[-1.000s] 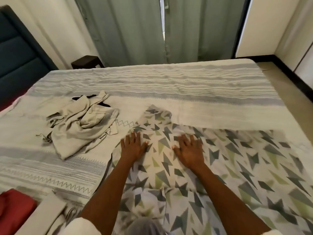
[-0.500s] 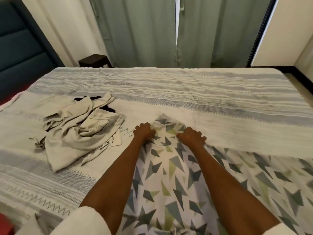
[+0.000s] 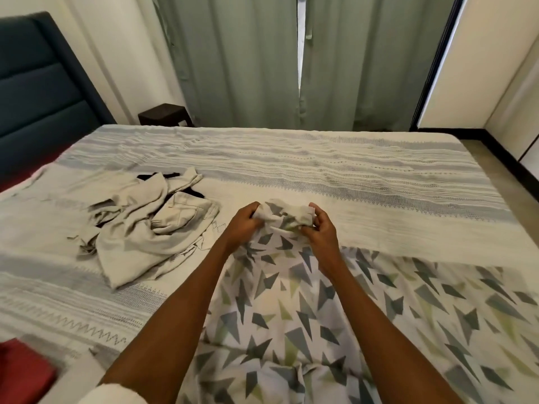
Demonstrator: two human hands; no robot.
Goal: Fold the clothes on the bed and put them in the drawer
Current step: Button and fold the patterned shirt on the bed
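A white cloth printed with grey and green triangles (image 3: 291, 310) lies spread over the near right part of the bed (image 3: 320, 176). Its far end is bunched up and lifted a little off the bed. My left hand (image 3: 243, 224) grips the left side of that bunch and my right hand (image 3: 322, 228) grips the right side. A crumpled beige garment (image 3: 145, 228) lies in a heap to the left of my hands, with a bit of black fabric (image 3: 175, 182) showing under it. No drawer is in view.
A striped grey and cream bedspread covers the bed. A dark blue headboard (image 3: 38, 91) stands at the left, a dark bedside table (image 3: 166, 115) beyond it, green curtains (image 3: 262, 59) behind. Something red (image 3: 20, 371) lies at the near left corner. Floor shows at the right.
My hands went from lying flat on the patterned cloth to closing on its far end, and have now gathered and lifted that end. The view has tilted upward.
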